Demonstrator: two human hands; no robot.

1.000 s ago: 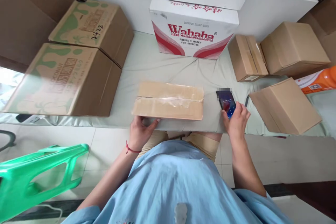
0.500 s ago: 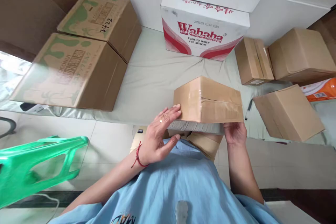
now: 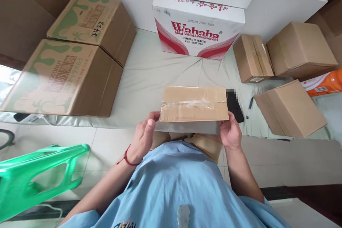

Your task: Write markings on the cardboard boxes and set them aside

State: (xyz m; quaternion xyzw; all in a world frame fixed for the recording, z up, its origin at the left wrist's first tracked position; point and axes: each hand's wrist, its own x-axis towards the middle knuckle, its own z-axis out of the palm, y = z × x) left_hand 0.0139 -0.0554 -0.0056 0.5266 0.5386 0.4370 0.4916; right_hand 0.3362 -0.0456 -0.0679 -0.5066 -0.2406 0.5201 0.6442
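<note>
A small brown cardboard box [image 3: 194,104], with clear tape along its seam, is held between my two hands over the front edge of the covered surface. At its lower left corner is my left hand [image 3: 144,133], thumb raised and fingertips partly hidden against the box. My right hand [image 3: 231,131] grips the lower right corner, with some fingers out of sight beneath it. Just right of the box lies a black phone [image 3: 235,107], partly blurred out. A dark pen [image 3: 250,107] rests beyond the phone.
Two coconut cartons [image 3: 53,74] stand at left. A white and red Wahaha carton [image 3: 199,32] is at the back. On the right are several brown boxes [image 3: 291,108] and an orange and white package [image 3: 322,83]. A green plastic stool [image 3: 45,174] stands on the floor at left.
The box has turned so its taped side faces me squarely. My left hand has shifted from its side face to the lower left corner. The phone has come into sight beside the box.
</note>
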